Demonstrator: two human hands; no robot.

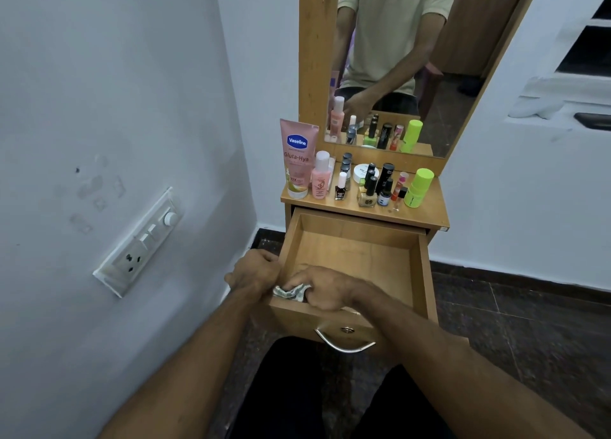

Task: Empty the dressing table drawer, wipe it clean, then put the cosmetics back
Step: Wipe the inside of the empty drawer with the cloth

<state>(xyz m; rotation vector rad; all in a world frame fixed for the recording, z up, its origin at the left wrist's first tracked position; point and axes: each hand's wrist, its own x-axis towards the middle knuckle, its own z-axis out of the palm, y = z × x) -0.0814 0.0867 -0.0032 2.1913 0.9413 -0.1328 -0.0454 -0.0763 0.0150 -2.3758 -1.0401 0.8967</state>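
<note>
The wooden drawer (353,240) of the dressing table is pulled out and holds no cosmetics. My right hand (322,288) is inside it at the near left corner, closed on a crumpled cloth (291,292) pressed against the drawer bottom. My left hand (256,270) grips the drawer's left wall from outside. On the tabletop (426,210) stand the cosmetics: a pink Vaseline tube (297,157), a pink bottle (320,176), several nail polish bottles (367,190), a white jar (361,172) and a neon green stick (419,187).
A mirror (396,58) rises behind the tabletop and reflects a person in a pale shirt. A switch and socket panel (139,247) sits on the left wall close to my left arm. The drawer's metal handle (345,342) faces my knees. Dark tiled floor lies to the right.
</note>
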